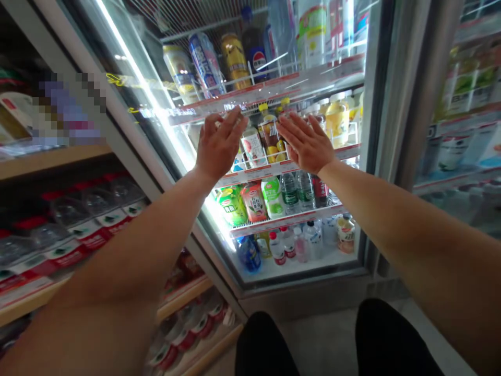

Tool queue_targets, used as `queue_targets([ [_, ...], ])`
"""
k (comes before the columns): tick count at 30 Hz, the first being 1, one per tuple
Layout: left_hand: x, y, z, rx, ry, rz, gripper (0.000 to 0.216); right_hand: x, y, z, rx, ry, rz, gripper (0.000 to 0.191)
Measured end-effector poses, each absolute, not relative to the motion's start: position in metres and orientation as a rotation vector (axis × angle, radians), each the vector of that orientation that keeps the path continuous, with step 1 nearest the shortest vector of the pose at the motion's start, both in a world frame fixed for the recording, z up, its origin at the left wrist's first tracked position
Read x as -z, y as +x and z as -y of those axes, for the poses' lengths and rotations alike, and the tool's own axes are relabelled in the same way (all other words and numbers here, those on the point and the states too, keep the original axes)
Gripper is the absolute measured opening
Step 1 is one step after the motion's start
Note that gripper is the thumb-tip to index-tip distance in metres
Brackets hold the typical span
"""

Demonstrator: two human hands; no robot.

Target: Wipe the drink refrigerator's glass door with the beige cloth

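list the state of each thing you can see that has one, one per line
bare left hand: raised, fingers loosely bent, nothing visibly held
bare right hand: raised, fingers extended, nothing visibly held
clear glass cooler door: appears shut
long white light strip: lit
gold metal can: standing upright
blue plastic bottle: upright, capped

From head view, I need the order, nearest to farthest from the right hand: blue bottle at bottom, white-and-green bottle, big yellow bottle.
1. Big yellow bottle: right of the right hand.
2. White-and-green bottle: below, to the left.
3. Blue bottle: lowest row, left end.
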State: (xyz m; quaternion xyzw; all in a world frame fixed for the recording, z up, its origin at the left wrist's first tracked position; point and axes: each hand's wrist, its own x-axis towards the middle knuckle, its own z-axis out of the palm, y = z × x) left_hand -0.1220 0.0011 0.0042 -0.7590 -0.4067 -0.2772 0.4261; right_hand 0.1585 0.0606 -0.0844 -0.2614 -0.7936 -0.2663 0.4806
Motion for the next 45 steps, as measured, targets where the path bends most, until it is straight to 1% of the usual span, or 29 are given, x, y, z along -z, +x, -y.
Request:
queue_targets([
  [3, -0.013, -0.124, 0.000, 0.685, -1.945, 0.955, 0.046, 0.084, 0.159, -0.060, 0.668, -0.662, 1.940, 0.064],
  [6, -0.025, -0.127, -0.002, 0.849, -1.846, 0.961, 0.052, 0.084, 0.159, -0.058, 0.706, -0.689, 1.946, 0.066],
  [8, -0.021, -0.124, -0.001, 0.896, -1.810, 0.961, 0.054, 0.084, 0.158, -0.057, 0.724, -0.692, 1.941, 0.065],
  [12, 0.003, -0.107, 0.001, 0.697, -1.935, 0.911, 0.050, 0.084, 0.158, -0.057, 0.728, -0.688, 1.933, 0.065],
  [14, 0.004, -0.104, 0.002, 0.634, -1.972, 0.901, 0.049, 0.085, 0.158, -0.059, 0.731, -0.688, 1.932, 0.066],
  [18, -0.019, -0.111, 0.000, 0.802, -1.852, 0.979, 0.052, 0.086, 0.157, -0.062, 0.757, -0.675, 1.918, 0.066],
  [20, -0.023, -0.112, 0.001, 0.861, -1.798, 1.006, 0.054, 0.086, 0.157, -0.062, 0.765, -0.669, 1.911, 0.065],
  [22, -0.016, -0.109, 0.003, 0.798, -1.822, 1.002, 0.052, 0.086, 0.157, -0.062, 0.776, -0.668, 1.903, 0.064],
  [25, -0.001, -0.104, 0.006, 0.587, -1.972, 0.911, 0.047, 0.086, 0.157, -0.062, 0.794, -0.673, 1.901, 0.063],
  [27, -0.003, -0.105, 0.006, 0.538, -1.998, 0.875, 0.048, 0.086, 0.157, -0.063, 0.806, -0.676, 1.902, 0.063],
  [31, -0.025, -0.113, 0.002, 0.747, -1.800, 0.951, 0.053, 0.088, 0.158, -0.065, 0.860, -0.671, 1.881, 0.061],
  [33, -0.025, -0.113, 0.001, 0.807, -1.736, 0.951, 0.055, 0.088, 0.158, -0.066, 0.877, -0.665, 1.873, 0.061],
  [35, -0.013, -0.110, 0.001, 0.727, -1.760, 0.912, 0.052, 0.089, 0.158, -0.065, 0.870, -0.663, 1.875, 0.062],
  [37, 0.003, -0.108, 0.003, 0.554, -1.848, 0.836, 0.048, 0.089, 0.157, -0.064, 0.854, -0.666, 1.885, 0.063],
  [39, 0.010, -0.109, 0.005, 0.454, -1.910, 0.760, 0.046, 0.089, 0.157, -0.064, 0.856, -0.672, 1.886, 0.065],
  [41, 0.005, -0.115, 0.007, 0.495, -1.880, 0.750, 0.048, 0.089, 0.158, -0.065, 0.886, -0.669, 1.870, 0.066],
  [45, -0.011, -0.123, 0.007, 0.715, -1.688, 0.854, 0.052, 0.091, 0.158, -0.069, 0.970, -0.634, 1.824, 0.070],
])
